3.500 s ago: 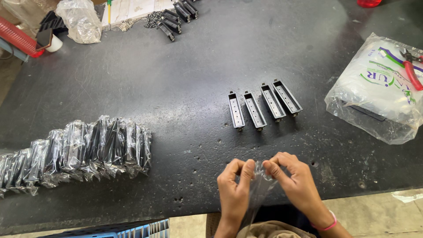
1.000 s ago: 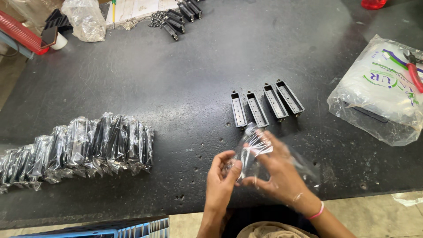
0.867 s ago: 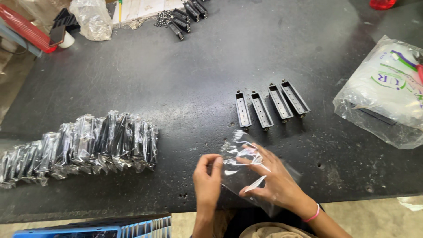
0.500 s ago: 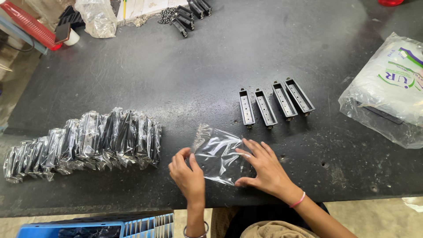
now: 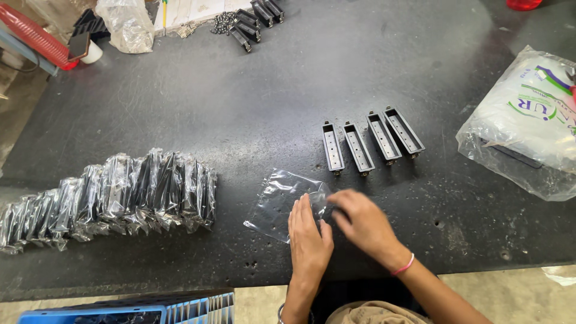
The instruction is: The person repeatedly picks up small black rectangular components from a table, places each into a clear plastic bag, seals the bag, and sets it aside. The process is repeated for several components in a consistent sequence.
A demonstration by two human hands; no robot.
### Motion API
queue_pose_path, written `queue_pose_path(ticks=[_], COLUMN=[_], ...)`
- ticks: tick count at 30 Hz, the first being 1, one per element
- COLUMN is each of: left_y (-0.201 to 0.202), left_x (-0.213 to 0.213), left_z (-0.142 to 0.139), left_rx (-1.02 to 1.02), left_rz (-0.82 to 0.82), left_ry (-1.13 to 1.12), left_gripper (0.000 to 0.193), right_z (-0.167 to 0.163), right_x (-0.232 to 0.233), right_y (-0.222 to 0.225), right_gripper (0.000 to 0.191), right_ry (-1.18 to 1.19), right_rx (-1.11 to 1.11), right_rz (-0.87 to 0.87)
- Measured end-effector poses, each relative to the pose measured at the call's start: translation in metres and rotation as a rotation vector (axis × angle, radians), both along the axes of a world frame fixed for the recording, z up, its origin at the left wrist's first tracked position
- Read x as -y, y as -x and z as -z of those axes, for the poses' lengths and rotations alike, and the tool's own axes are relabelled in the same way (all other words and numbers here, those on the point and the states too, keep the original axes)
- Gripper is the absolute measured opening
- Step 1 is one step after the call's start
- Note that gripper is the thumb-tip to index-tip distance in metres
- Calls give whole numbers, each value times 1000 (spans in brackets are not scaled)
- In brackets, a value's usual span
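- Clear plastic bag (image 5: pixel 281 203) lies flat on the black table (image 5: pixel 240 108), near the front edge, just left of both hands.
- Left hand (image 5: pixel 309 231): palm down, fingers straight and together, pressing on the right end of the bag. It grips nothing; it only lies on the film.
- Right hand (image 5: pixel 363 222): beside the left, fingers curled toward the bag's right edge. The frame is blurred there; I cannot tell whether the fingertips pinch the film or merely touch it.
- A pink band sits on the right wrist.
- Four black channel-shaped parts (image 5: pixel 372 141) lie side by side in a row just beyond the hands, open sides up, a little apart from the bag and not touching it.
- A long row of bagged black parts (image 5: pixel 114 192) stands packed tightly together at the left of the table, well apart from the hands.
- A large crumpled white plastic sack (image 5: pixel 531 123) with coloured print lies at the right edge.
- At the far edge: more loose black parts (image 5: pixel 255 18), a small crumpled clear bag (image 5: pixel 126 24), a red object (image 5: pixel 36 39).
- A blue crate (image 5: pixel 126 309) shows below the table's front edge, at the left.
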State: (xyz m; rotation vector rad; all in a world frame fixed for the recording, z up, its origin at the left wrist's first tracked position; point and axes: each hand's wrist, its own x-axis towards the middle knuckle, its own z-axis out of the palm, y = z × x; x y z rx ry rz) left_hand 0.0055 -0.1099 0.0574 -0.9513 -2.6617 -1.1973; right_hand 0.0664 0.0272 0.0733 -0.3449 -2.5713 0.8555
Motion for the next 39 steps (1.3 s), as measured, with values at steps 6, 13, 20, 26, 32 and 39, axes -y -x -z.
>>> queue_pose_path(ticks=[6, 13, 20, 26, 32, 39], left_y=[-1, 1, 0, 2, -4, -16], left_x=[-4, -2, -3, 1, 0, -1], left_z=[7, 1, -3, -4, 1, -4], left_rx=[-50, -37, -12, 47, 19, 11], left_rz=[-63, -44, -51, -49, -44, -22], left_ry=[35, 5, 14, -55, -2, 30], left_gripper=[52, 43, 42, 42, 43, 44], right_z=[-12, -17, -13, -6, 4, 29], right_x=[-14, -15, -10, -16, -33, -32], right_y=[14, 20, -7, -68, -123, -112], right_gripper=[50, 22, 25, 23, 11, 11], right_ry=[56, -91, -128, 319, 1140, 1223], right_rx=[217, -12, -61, -22, -68, -1], right_rz=[245, 239, 203, 302, 310, 102])
